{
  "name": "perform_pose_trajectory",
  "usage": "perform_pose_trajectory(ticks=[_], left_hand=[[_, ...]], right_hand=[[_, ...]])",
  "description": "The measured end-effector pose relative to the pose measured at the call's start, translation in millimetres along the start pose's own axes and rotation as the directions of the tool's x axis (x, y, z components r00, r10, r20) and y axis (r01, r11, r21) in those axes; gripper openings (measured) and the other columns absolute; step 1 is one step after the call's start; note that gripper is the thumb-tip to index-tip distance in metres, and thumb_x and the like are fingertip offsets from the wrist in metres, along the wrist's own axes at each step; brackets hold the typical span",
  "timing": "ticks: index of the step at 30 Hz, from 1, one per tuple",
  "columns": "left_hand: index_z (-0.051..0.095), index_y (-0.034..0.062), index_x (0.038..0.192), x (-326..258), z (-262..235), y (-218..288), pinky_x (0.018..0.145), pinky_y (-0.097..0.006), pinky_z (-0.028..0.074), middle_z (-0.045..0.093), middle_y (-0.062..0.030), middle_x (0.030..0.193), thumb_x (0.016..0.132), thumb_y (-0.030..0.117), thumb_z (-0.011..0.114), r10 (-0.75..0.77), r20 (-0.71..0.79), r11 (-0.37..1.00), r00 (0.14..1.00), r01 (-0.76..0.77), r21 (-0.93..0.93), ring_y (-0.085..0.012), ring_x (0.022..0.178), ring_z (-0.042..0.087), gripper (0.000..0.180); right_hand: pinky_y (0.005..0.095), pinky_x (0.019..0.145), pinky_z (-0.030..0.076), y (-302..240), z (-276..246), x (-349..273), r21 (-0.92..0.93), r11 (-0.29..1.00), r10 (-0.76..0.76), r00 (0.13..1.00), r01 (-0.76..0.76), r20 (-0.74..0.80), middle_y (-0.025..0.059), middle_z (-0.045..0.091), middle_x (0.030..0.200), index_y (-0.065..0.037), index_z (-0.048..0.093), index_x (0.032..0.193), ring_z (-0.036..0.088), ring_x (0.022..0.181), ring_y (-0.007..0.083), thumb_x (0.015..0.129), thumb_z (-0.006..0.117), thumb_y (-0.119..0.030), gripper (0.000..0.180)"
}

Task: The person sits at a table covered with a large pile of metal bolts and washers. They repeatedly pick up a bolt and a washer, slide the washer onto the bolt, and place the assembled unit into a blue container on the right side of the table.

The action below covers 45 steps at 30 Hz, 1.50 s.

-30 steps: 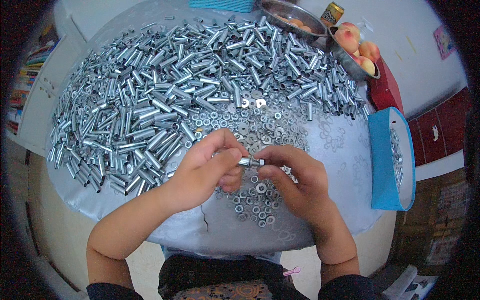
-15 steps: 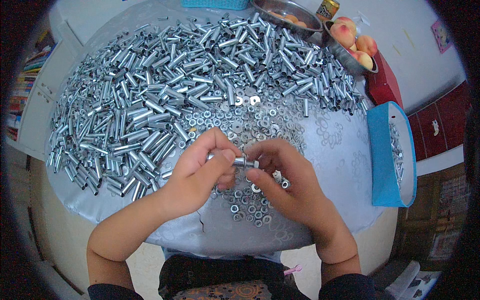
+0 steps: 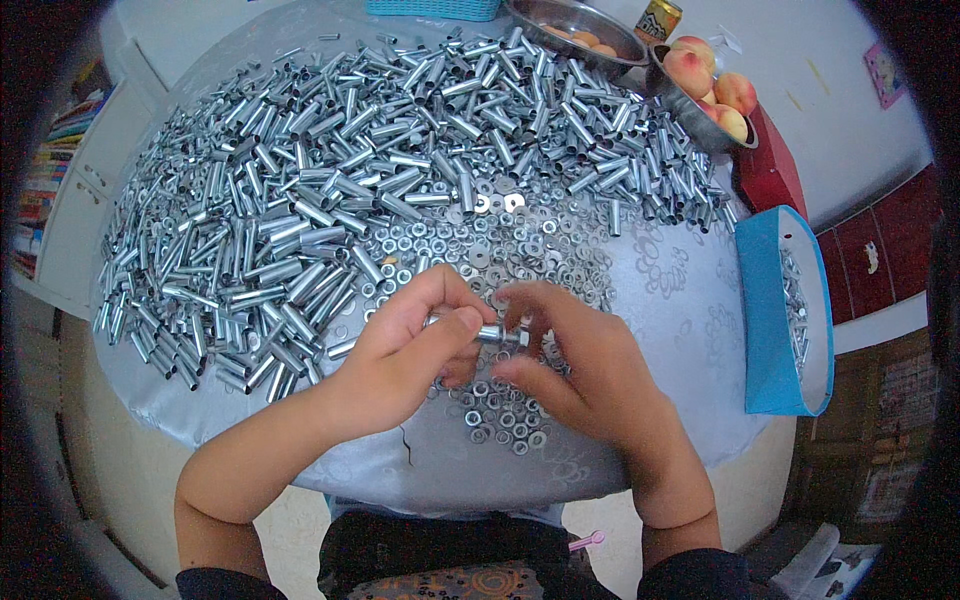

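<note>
My left hand point(image 3: 405, 355) grips a short silver metal tube point(image 3: 487, 333) held level above the round grey table point(image 3: 660, 330). My right hand point(image 3: 580, 370) meets the tube's right end, its fingertips pinched on a small nut point(image 3: 519, 339) there. Below and between both hands lies a scatter of small nuts and washers point(image 3: 500, 420). A large heap of the same silver tubes point(image 3: 330, 190) covers the table's far and left side.
A blue box point(image 3: 770, 320) holding metal parts stands at the table's right edge. Two metal bowls sit at the far right, one with peaches point(image 3: 715, 90), beside a can point(image 3: 658, 18). A red box point(image 3: 770, 170) and a shelf with books point(image 3: 50, 180) flank the table.
Both hands have stayed together over the nuts, shifting only slightly; the fingers of my right hand have turned at the tube's end.
</note>
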<state>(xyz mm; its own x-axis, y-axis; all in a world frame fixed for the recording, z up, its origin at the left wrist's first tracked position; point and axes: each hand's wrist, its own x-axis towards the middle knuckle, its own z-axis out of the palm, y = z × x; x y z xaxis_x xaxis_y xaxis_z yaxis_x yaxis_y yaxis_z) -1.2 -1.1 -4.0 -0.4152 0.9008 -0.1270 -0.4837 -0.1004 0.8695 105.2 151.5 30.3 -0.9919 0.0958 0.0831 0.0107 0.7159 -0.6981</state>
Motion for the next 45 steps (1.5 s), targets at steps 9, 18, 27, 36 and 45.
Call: perform_pose_trajectory(ticks=[9, 18, 27, 36, 45], left_hand=[[0.044, 0.002, 0.095, 0, 0, 0, 0.053, -0.025, 0.034, 0.04, -0.0002, 0.064, 0.093, 0.014, 0.042, -0.045, -0.006, 0.999, 0.999, 0.044, -0.032, -0.0083, 0.056, 0.038, 0.012], [0.045, 0.0018, 0.095, 0, 2, 2, 0.052, -0.025, 0.035, 0.041, -0.0014, 0.062, 0.093, 0.014, 0.043, -0.088, -0.022, 0.996, 0.996, 0.088, 0.008, -0.0095, 0.056, 0.04, 0.013], [0.045, 0.002, 0.094, 2, 0, 0, 0.052, -0.025, 0.033, 0.037, 0.0007, 0.061, 0.092, 0.014, 0.043, -0.12, 0.007, 0.987, 0.993, 0.12, -0.103, -0.0086, 0.054, 0.035, 0.012], [0.046, 0.0024, 0.094, 2, -1, 2, 0.052, -0.026, 0.034, 0.037, 0.0003, 0.061, 0.092, 0.013, 0.043, -0.123, -0.009, 0.989, 0.992, 0.122, -0.081, -0.0086, 0.055, 0.036, 0.011], [0.046, 0.0019, 0.094, 4, -4, -3, 0.051, -0.025, 0.034, 0.037, 0.0004, 0.061, 0.091, 0.012, 0.043, -0.126, -0.01, 0.985, 0.992, 0.124, -0.121, -0.0082, 0.053, 0.034, 0.011]], right_hand=[[0.0412, 0.058, 0.046, 3, -5, 1, -0.137, 0.986, -0.081, 0.991, 0.095, 0.107, 0.0142, 0.059, 0.076, -0.006, 0.056, 0.094, 0.06, 0.07, 0.0329, 0.082, 0.059, -0.034, 0.03], [0.0436, 0.061, 0.045, 5, -8, 2, -0.118, 0.986, -0.1, 0.984, 0.118, 0.148, 0.0184, 0.059, 0.079, -0.002, 0.053, 0.088, 0.059, 0.072, 0.0365, 0.083, 0.055, -0.038, 0.036], [0.0421, 0.062, 0.046, 11, -8, 3, -0.185, 0.964, -0.162, 0.974, 0.191, 0.158, 0.0168, 0.058, 0.079, -0.003, 0.054, 0.096, 0.059, 0.073, 0.036, 0.082, 0.057, -0.039, 0.039], [0.0414, 0.061, 0.046, 3, -6, 2, -0.139, 0.984, -0.111, 0.993, 0.114, 0.03, 0.0142, 0.06, 0.083, -0.005, 0.056, 0.095, 0.059, 0.074, 0.0338, 0.08, 0.061, -0.031, 0.03], [0.0421, 0.062, 0.046, 10, -4, 3, -0.201, 0.96, -0.203, 0.979, 0.194, -0.025, 0.0134, 0.059, 0.083, -0.006, 0.056, 0.095, 0.059, 0.072, 0.0331, 0.076, 0.065, -0.031, 0.032]])
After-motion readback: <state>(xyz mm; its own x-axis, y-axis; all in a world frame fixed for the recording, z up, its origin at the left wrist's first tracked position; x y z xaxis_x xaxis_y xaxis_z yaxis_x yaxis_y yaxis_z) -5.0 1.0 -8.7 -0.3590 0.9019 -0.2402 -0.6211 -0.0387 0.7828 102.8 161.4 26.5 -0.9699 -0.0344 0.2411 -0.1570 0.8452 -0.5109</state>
